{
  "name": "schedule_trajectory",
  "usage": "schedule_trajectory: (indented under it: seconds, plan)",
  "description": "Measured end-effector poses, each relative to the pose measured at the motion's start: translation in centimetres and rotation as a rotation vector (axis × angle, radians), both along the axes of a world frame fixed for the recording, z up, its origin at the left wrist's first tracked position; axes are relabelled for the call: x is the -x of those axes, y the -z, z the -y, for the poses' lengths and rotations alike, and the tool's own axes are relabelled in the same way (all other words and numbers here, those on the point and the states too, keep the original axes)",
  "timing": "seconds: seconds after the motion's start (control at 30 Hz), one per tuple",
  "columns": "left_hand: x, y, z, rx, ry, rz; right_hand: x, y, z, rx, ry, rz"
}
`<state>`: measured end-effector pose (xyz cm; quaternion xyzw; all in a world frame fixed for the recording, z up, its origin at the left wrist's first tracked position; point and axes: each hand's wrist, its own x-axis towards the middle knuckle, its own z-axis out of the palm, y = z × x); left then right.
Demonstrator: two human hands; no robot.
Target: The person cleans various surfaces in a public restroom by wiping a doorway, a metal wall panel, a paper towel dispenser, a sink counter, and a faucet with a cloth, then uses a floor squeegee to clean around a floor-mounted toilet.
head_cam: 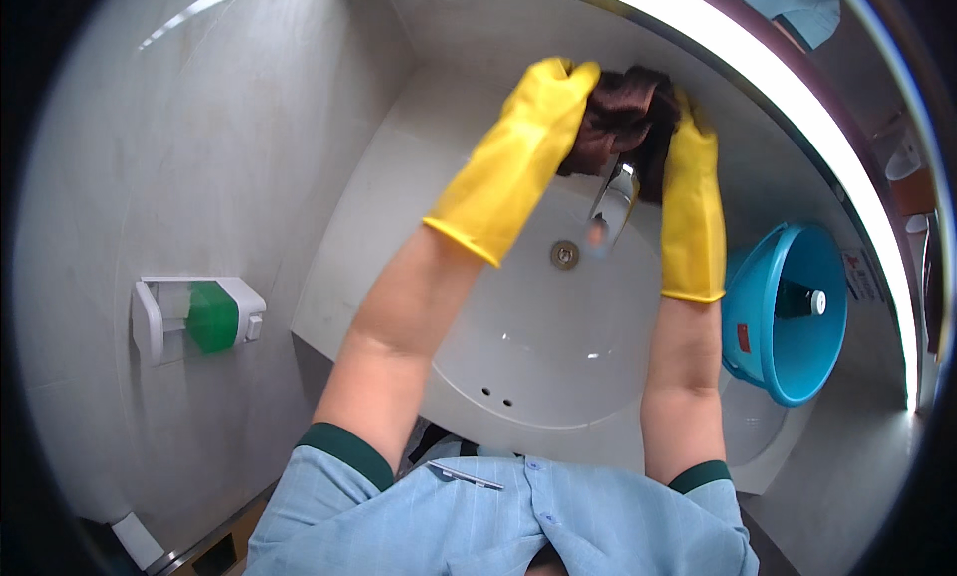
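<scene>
A bunched dark brown cloth (624,112) is held up between my two hands, above and behind the chrome faucet (617,198). My left hand (557,90), in a long yellow rubber glove, grips the cloth's left side. On its right side is my right hand (691,124), gloved the same way, its fingers partly hidden by the cloth and blurred. Below the faucet lies the white washbasin (538,352), with a round metal drain (564,254) and two small overflow holes near its front rim.
A light blue bucket (811,382) stands at the right, holding a dark bottle with a white cap (818,302). On the left wall hangs a soap dispenser (250,299) with green liquid. A lit mirror edge (815,112) curves along the back and right. The pale counter (374,225) surrounds the basin.
</scene>
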<state>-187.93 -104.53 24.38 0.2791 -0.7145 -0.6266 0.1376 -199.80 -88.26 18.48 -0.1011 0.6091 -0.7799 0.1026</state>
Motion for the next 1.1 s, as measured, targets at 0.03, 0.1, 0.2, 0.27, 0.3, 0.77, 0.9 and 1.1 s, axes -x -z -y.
schedule_trajectory:
  seconds: [0.03,0.1,0.2,0.27,0.3,0.77,0.9,1.1]
  plan:
    - [-1.2,-1.9,-0.1,-0.106,0.031,-0.098,-1.0,-2.4,-0.7,0.026,-0.085,-0.035]
    - [-5.1,-4.1,0.3,-0.284,0.027,-0.267,-5.3,-6.4,-0.1,-0.031,-0.141,-0.131]
    - [-9.8,-3.3,0.2,-0.443,0.001,-0.308,-10.0,-6.1,-1.2,0.056,-0.215,-0.163]
    - [-13.8,-0.4,0.6,-0.58,0.037,-0.296,-15.0,-4.1,-2.3,0.036,-0.274,0.019]
    - [-15.8,1.7,0.5,-0.546,0.031,-0.261,-17.9,-3.7,-3.1,-0.039,-0.279,0.127]
    - [-23.7,20.4,-9.7,-0.095,-0.057,0.429,-22.3,17.7,-6.5,-1.216,-0.401,-0.009]
    - [-23.5,17.8,-7.8,0.191,-0.045,0.408,-20.8,19.8,-4.4,-1.417,-0.505,-0.105]
    - [-25.7,16.9,-3.7,0.294,-0.063,0.369,-19.7,22.4,-4.2,-1.541,-0.612,-0.124]
